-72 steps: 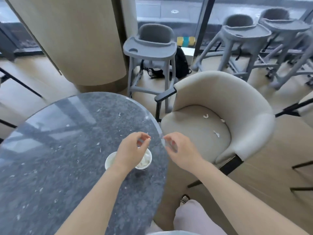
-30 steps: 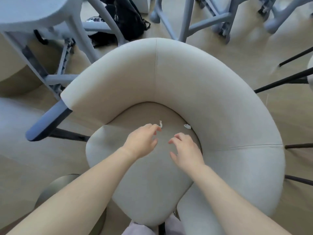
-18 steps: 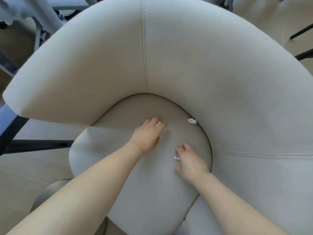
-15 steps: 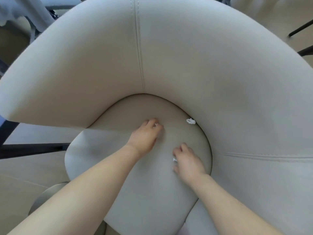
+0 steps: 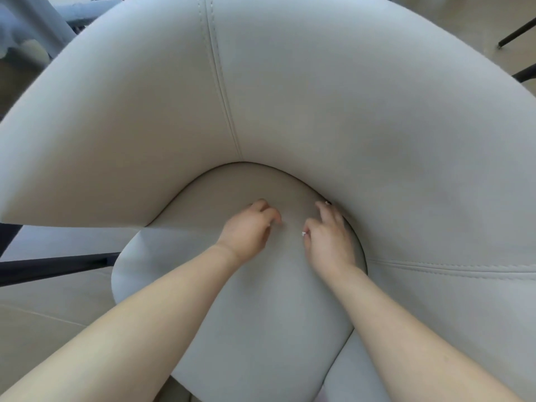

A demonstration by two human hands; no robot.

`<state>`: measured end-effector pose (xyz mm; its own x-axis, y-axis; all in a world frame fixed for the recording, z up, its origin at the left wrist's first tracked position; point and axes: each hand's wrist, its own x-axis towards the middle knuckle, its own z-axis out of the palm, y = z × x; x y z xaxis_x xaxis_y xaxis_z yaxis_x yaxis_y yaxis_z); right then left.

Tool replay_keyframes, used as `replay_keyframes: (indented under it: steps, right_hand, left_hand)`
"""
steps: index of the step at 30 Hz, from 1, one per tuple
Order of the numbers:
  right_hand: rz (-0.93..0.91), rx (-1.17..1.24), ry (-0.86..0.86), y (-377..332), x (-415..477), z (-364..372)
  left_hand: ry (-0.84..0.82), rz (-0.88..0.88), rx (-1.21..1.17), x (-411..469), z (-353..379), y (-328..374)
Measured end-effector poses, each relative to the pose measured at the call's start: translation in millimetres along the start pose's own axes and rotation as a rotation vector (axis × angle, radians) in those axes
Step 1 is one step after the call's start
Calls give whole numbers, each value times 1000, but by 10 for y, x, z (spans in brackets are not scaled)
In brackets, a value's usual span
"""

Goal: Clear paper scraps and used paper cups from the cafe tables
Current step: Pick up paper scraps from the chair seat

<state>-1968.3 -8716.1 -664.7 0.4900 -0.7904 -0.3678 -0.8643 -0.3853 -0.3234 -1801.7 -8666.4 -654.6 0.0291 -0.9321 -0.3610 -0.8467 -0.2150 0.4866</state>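
Both my hands rest on the seat of a light grey upholstered tub chair (image 5: 290,314). My left hand (image 5: 249,229) has its fingers curled into a pinch on the seat; no scrap shows beside it, and whatever it pinches is hidden. My right hand (image 5: 329,236) keeps a small white paper scrap (image 5: 304,234) tucked at the thumb. Its fingers stretch to the seam between seat and backrest, where a tiny white bit (image 5: 327,202) shows at a fingertip.
The chair's curved backrest (image 5: 319,97) fills most of the view and wraps closely around the seat. A dark chair leg (image 5: 52,266) and pale floor (image 5: 43,314) lie to the left. Grey high-chair legs (image 5: 43,21) stand at the top left.
I left the table and cup and leaned over the chair. My right hand picked a scrap off the seat and then reached up to the seam scrap. My left hand's fingers closed over its scrap.
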Motion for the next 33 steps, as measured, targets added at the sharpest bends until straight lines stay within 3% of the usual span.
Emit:
replay_keyframes:
  steps: [8, 15, 19, 27, 33]
  right_hand:
    - [10, 78, -70, -78, 130, 83]
    - [-105, 121, -29, -187, -11, 85]
    - [-33, 78, 55, -133, -26, 88]
    - [-41, 198, -75, -120, -4, 79]
    - [-19, 351, -28, -259, -164, -302]
  left_hand:
    - [55, -23, 44, -5, 31, -52]
    - [26, -86, 49, -56, 92, -103]
    - [0, -104, 6, -73, 76, -111]
    - [-61, -131, 4, -74, 8, -87]
    - [-62, -142, 65, -257, -254, 20]
